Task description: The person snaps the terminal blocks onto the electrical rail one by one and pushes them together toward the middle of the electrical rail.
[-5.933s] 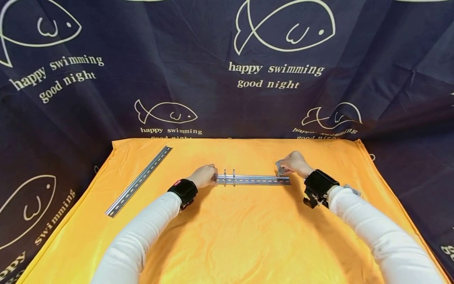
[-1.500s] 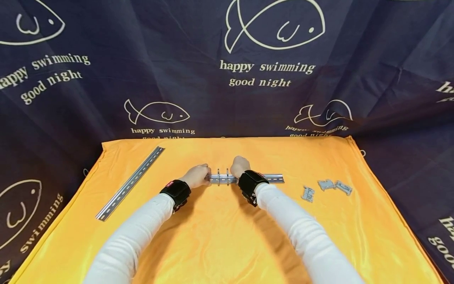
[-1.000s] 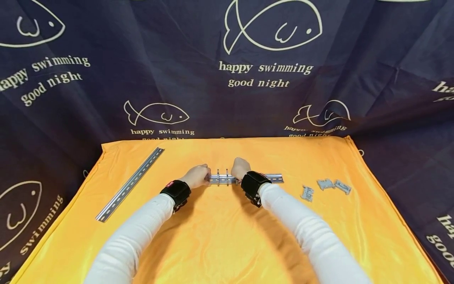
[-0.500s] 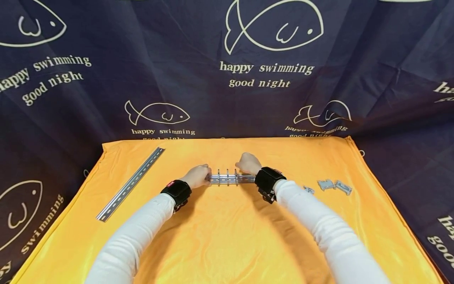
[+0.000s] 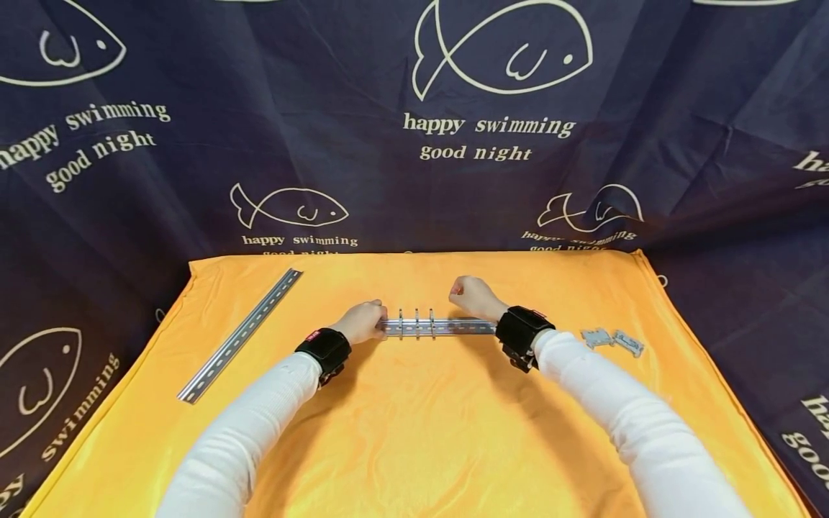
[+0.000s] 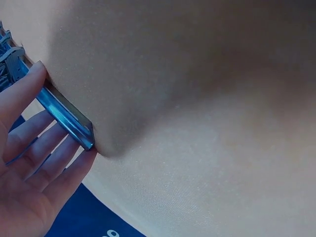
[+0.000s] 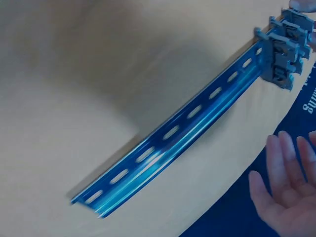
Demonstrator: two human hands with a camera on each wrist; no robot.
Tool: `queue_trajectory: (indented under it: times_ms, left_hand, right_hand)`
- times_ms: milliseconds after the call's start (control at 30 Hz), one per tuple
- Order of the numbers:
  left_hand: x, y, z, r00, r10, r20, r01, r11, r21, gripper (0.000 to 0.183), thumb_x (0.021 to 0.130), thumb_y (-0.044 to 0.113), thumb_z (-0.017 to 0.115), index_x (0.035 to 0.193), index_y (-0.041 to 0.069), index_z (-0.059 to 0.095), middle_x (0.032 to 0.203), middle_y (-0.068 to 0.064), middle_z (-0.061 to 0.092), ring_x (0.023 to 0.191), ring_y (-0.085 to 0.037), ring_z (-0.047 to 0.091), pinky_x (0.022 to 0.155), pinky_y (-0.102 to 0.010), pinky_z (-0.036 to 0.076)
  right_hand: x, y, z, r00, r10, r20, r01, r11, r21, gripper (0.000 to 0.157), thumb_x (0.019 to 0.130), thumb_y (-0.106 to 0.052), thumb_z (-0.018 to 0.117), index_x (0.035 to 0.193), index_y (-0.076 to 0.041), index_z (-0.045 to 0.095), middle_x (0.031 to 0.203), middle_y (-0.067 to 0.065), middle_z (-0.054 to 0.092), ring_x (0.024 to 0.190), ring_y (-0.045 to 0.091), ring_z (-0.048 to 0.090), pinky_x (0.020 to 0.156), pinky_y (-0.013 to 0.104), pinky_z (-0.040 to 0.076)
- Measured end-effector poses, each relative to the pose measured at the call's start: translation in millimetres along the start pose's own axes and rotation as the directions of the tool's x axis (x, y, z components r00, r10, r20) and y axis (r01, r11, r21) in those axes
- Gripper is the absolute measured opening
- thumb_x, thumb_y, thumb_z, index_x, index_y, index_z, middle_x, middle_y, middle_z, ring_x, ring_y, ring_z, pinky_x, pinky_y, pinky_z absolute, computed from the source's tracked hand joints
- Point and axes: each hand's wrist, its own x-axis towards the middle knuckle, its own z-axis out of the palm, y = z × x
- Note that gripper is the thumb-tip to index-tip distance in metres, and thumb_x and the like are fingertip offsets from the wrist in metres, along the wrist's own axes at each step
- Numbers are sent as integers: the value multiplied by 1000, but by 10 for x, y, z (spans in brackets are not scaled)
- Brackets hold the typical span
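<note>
A slotted metal DIN rail lies crosswise in the middle of the table. My left hand grips its left end, the thumb along one edge and the fingers on the opposite edge in the left wrist view. Three thin grey terminal blocks stand upright on the rail, side by side with small gaps, near that hand. In the right wrist view, the nearest terminal block sits across the rail. My right hand hovers beyond the rail's right part, holding nothing, fingers loosely bent. The rail's right end is hidden behind the right wrist strap.
A second DIN rail lies slantwise on the left of the yellow tablecloth. On the right are two loose grey terminal blocks, one beside the other. A dark curtain with fish drawings hangs behind the table.
My right hand brought a terminal block to the rail, let go of it beside the other two, and moved back to the right. The right sleeve now covers a loose block seen earlier.
</note>
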Motion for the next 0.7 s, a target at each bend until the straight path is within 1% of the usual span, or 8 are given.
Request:
queue_trajectory:
  times_ms: [67, 100, 133, 167, 200, 300, 533, 700]
  left_hand:
    - [-1, 5, -4, 1000, -5, 7, 5, 1000, -4, 23, 70, 16, 74, 81, 1, 60, 73, -2, 45, 65, -14, 42, 62, -26, 39]
    - [0, 6, -5, 1000, -8, 11, 8, 1000, -6, 23, 70, 16, 74, 82, 1, 60, 73, -2, 45, 65, -14, 42, 62, -26, 39]
    - [0, 7, -7, 1000, -11, 15, 11, 1000, -6, 23, 70, 16, 74, 82, 2, 60, 74, -1, 45, 65, -14, 42, 62, -26, 38]
    - [2, 8, -9, 1000, -13, 19, 13, 1000, -5, 23, 71, 16, 74, 82, 2, 60, 74, -1, 45, 65, -14, 42, 62, -26, 38]
    - [3, 10, -12, 1000, -14, 21, 14, 1000, -4, 23, 71, 17, 74, 82, 2, 60, 74, -1, 44, 65, -14, 42, 62, -26, 38]
    - [2, 12, -14, 1000, -13, 20, 13, 1000, -2, 23, 70, 16, 74, 82, 2, 60, 74, -1, 44, 65, -14, 42, 62, -26, 38]
    - [0, 16, -16, 1000, -11, 12, 11, 1000, -4, 24, 70, 16, 74, 82, 1, 60, 74, -1, 44, 64, -14, 42, 62, -26, 38]
    - [-1, 13, -17, 1000, -9, 12, 9, 1000, -2, 25, 69, 17, 75, 83, 1, 61, 74, -1, 45, 65, -14, 42, 62, -26, 39]
  right_hand:
    - [-350, -455, -275, 999, 25, 20, -26, 1000, 10, 15, 88, -6, 47, 92, 6, 55, 90, 17, 57, 75, 23, 47, 78, 39, 38]
    - [-415, -513, -318, 1000, 19, 12, -19, 1000, 14, 14, 87, -6, 48, 89, 5, 56, 87, 16, 57, 74, 22, 47, 77, 38, 39]
    - [-448, -495, -337, 1000, -3, 3, 3, 1000, 11, 13, 87, -7, 48, 87, 4, 56, 85, 15, 57, 72, 20, 47, 76, 37, 39]
    - [-426, -413, -329, 1000, -10, 11, 10, 1000, 9, 13, 87, -8, 48, 87, 3, 57, 85, 13, 57, 76, 23, 48, 76, 37, 39]
    - [-367, -278, -292, 1000, -20, 9, 20, 1000, -1, 13, 87, -9, 49, 86, 1, 57, 83, 11, 57, 75, 22, 49, 76, 36, 39]
    - [-391, -205, -329, 999, -37, 5, 37, 999, -30, 11, 84, -8, 51, 83, 1, 57, 79, 11, 57, 71, 21, 47, 71, 35, 38]
    - [-445, -58, -403, 1000, -19, -3, 19, 994, -108, 10, 80, -10, 56, 79, 0, 56, 73, 8, 55, 68, 20, 47, 67, 31, 37]
    - [-495, 25, -437, 1000, -19, 7, 20, 991, -130, 10, 80, -10, 57, 79, 0, 56, 68, 7, 52, 64, 18, 44, 64, 30, 35]
